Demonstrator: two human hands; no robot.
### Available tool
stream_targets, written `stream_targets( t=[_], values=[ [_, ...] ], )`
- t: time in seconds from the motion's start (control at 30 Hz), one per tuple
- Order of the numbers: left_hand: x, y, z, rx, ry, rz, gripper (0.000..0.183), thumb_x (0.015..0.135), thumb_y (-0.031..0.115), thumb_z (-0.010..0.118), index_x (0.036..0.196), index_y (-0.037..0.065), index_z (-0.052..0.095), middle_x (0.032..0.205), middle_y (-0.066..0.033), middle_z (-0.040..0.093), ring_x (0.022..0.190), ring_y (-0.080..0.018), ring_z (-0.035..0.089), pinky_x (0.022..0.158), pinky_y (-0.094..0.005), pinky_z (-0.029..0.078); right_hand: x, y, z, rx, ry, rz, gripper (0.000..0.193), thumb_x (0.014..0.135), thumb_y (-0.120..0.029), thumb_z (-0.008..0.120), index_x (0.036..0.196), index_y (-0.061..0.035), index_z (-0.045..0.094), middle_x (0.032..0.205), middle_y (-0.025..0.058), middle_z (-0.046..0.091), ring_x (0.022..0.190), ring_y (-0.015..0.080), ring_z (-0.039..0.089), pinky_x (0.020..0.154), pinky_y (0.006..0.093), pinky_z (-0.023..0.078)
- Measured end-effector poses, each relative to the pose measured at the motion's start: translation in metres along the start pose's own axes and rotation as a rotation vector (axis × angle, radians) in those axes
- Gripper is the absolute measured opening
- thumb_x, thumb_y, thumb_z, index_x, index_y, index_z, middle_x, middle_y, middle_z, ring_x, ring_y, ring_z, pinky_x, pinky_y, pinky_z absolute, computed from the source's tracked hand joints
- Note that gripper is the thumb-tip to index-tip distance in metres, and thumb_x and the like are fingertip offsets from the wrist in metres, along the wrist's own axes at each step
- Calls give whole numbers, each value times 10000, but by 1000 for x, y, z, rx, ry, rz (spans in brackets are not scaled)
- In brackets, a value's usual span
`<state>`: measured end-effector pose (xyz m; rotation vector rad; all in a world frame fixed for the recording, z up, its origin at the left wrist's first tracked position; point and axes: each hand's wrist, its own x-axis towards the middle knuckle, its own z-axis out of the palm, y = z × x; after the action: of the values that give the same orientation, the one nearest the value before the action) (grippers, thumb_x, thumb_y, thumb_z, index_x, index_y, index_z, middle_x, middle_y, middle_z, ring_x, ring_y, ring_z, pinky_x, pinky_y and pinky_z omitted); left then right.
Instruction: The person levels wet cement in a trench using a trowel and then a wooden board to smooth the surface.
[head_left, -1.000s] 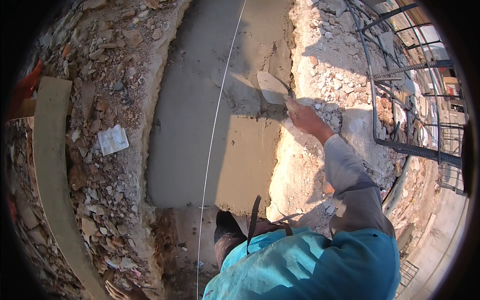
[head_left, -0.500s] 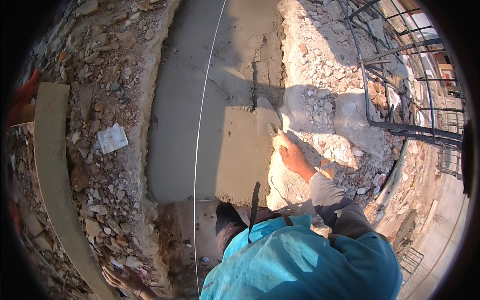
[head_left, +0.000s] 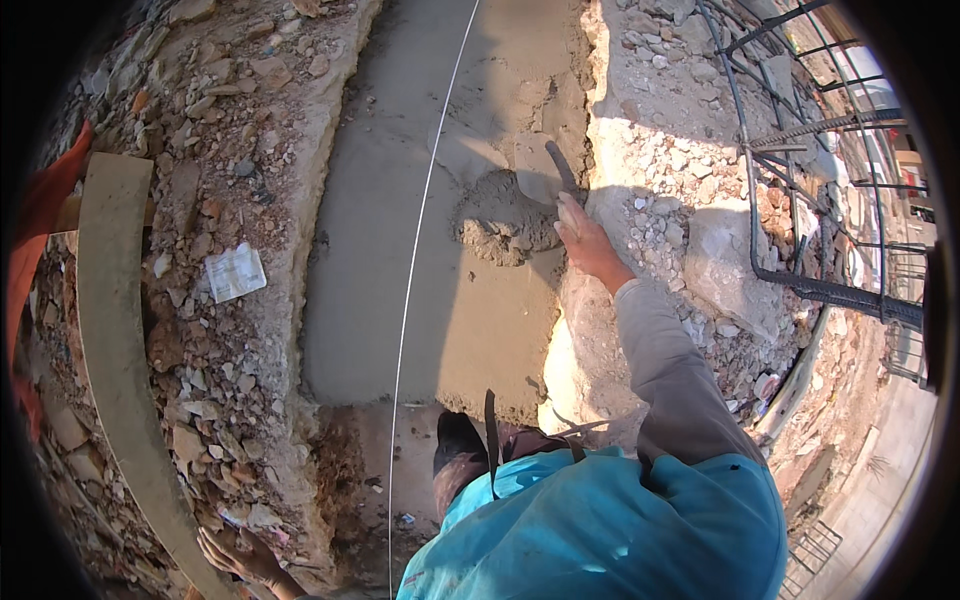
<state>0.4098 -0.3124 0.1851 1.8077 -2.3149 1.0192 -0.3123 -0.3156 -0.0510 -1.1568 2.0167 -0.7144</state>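
Note:
My right hand (head_left: 592,245) is closed on a trowel (head_left: 540,172), whose mortar-smeared blade lies on the wet concrete close to the trench's right edge. A lumpy heap of wet concrete (head_left: 502,225) sits beside the blade. The smooth wet concrete (head_left: 370,290) fills a long strip between two rubble banks. Down at the lower left, my left hand (head_left: 245,562) is open, its fingers apart, beside the long board (head_left: 110,300) and over the rubble. A taut white string (head_left: 413,230) runs lengthwise above the concrete.
Stones and broken rubble (head_left: 225,400) cover the left bank, with a piece of printed paper (head_left: 236,273) on it. An orange cloth (head_left: 45,230) hangs by the board. A steel rebar cage (head_left: 840,288) stands on the right. My legs are in the trench below the concrete's near end.
My right hand and the trowel have moved forward along the right edge. A rough heap of concrete now lies on the surface beside the blade. My left hand stays low by the board.

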Motion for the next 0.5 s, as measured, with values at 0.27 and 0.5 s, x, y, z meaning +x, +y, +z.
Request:
stream_targets(
  t=[0.27, 0.5],
  values=[
    [15, 25, 2, -18, -36, 33, 630, 980, 480, 455, 1415, 26, 409, 1365, -178, 480, 1280, -348, 435, 1060, -510, 339, 24, -48, -2, -20, -485, 133, 599, 952, -201, 518, 1489, -152, 257, 1082, 253, 622, 723, 290, 651, 705, 412, 534],
    [21, 26, -35, 24, -73, 18, 617, 941, 471, 536, 1369, 32, 464, 1293, -189, 535, 1175, -378, 500, 977, -516, 397, 64, -8, 29, 11, 239, 197, 616, 948, -245, 482, 1496, -120, 231, 1240, 304, 558, 1120, 447, 561, 991, 473, 425]
  ],
)
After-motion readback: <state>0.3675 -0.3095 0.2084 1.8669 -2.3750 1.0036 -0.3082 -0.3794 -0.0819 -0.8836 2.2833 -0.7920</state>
